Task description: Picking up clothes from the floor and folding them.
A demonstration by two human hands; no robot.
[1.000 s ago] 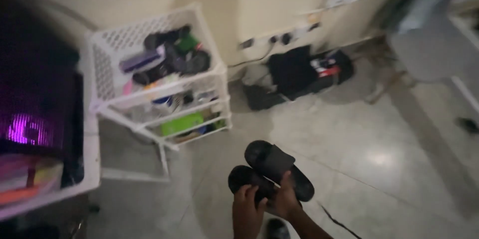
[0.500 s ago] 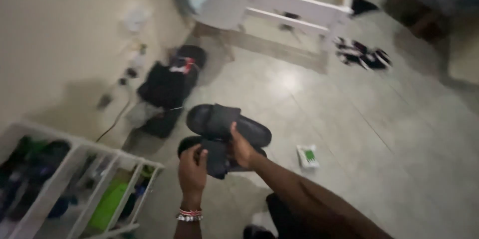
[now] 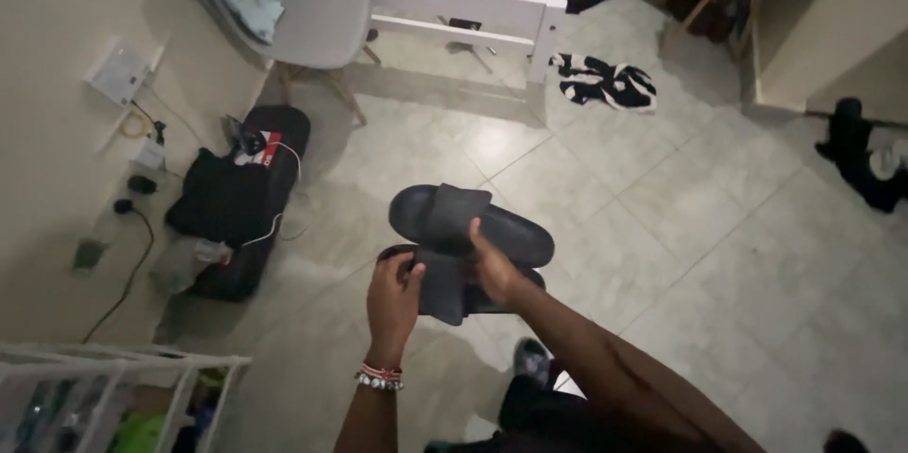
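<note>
I see both hands up in front of me over the tiled floor [image 3: 719,254], holding a pair of black slide sandals one above the other. My left hand [image 3: 392,297] is closed on the lower slide [image 3: 440,285], fingers curled over its strap end. My right hand [image 3: 494,264] grips where the two meet, thumb against the upper slide [image 3: 468,223], which lies across the top. A beaded bracelet [image 3: 380,376] sits on my left wrist. By the wall to the left lies a black bag [image 3: 232,198]; a white chair [image 3: 322,13] stands beyond it, and a striped cloth [image 3: 605,81] lies on the tiles farther off.
</note>
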